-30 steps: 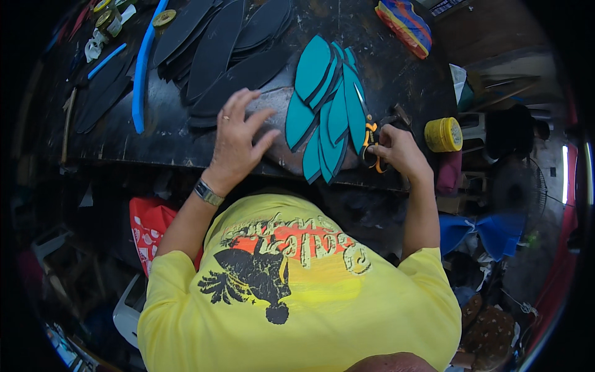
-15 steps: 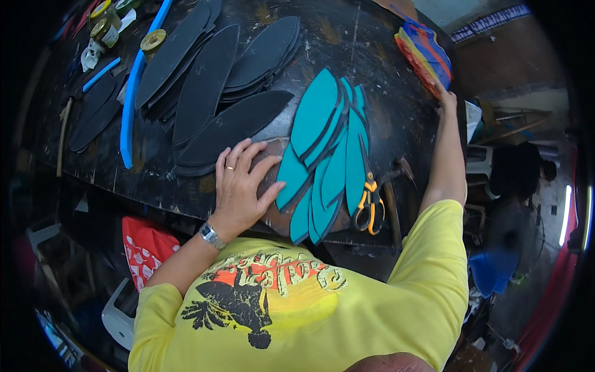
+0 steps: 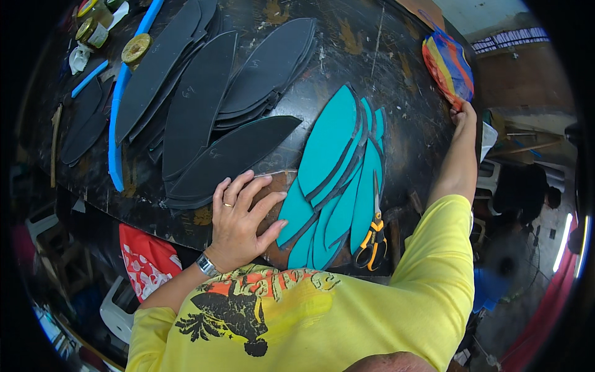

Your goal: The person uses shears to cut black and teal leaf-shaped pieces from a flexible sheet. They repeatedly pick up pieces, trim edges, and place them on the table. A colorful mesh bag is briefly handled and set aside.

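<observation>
My left hand [image 3: 243, 217] lies palm down with its fingers spread on a brown board [image 3: 271, 234] at the table's near edge. Right beside its thumb is a fanned stack of teal leaf-shaped sheets [image 3: 333, 139] with dark edges. Black-and-orange scissors [image 3: 374, 240] rest against the stack's right side, handles toward me. Out at the far right edge, my right hand [image 3: 462, 115] has its fingers closed on the near end of a striped red, yellow and blue bag [image 3: 451, 65]. What is inside the bag does not show.
Several stacks of black leaf-shaped sheets [image 3: 199, 102] cover the table's left and middle. Beyond them lie a long blue strip [image 3: 116, 136], a round yellowish lid [image 3: 136, 48] and a glass jar [image 3: 92, 33]. A hammer [image 3: 416, 201] is partly behind my right forearm.
The whole view has shifted, so the table's things appear lower. Both hands keep nearly the same places: the left spread on the board, the right at the bag.
</observation>
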The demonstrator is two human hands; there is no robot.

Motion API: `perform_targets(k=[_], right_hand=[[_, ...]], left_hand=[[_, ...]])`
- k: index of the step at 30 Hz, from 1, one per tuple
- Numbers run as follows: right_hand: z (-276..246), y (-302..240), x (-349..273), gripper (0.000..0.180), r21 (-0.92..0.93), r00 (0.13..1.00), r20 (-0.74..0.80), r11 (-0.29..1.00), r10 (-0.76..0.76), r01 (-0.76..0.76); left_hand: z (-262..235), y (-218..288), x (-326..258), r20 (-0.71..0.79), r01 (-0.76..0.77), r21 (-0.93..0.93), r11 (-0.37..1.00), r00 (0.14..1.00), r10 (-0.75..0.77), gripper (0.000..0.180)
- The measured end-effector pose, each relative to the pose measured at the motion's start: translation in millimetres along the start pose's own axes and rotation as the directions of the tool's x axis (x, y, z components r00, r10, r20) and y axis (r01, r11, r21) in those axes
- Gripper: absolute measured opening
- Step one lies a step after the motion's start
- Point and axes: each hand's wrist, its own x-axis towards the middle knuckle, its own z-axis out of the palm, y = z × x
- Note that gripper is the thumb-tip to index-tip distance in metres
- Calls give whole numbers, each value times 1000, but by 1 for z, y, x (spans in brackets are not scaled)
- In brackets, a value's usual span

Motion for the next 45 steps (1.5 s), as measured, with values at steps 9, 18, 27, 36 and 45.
perform_targets(k=[9, 18, 27, 36, 45], right_hand=[[50, 65, -166, 5, 67, 967, 252, 997, 27, -45], [44, 46, -276, 40, -613, 800, 560, 540, -218, 576], [33, 13, -120, 75, -523, 957, 275, 849, 87, 73], [51, -73, -195, 48, -327, 794, 528, 790, -302, 518], [116, -149, -392, 36, -36, 362, 605, 430, -709, 902]], left_hand=[[3, -1, -4, -85, -56, -19, 998, 995, 54, 36], [4, -4, -6, -116, -79, -67, 995, 991, 71, 34], [5, -7, -6, -123, -75, -118, 990, 991, 60, 36], [12, -13, -12, -203, -135, -141, 981, 974, 105, 34], [10, -13, -16, -295, -201, -216, 955, 946, 132, 34]])
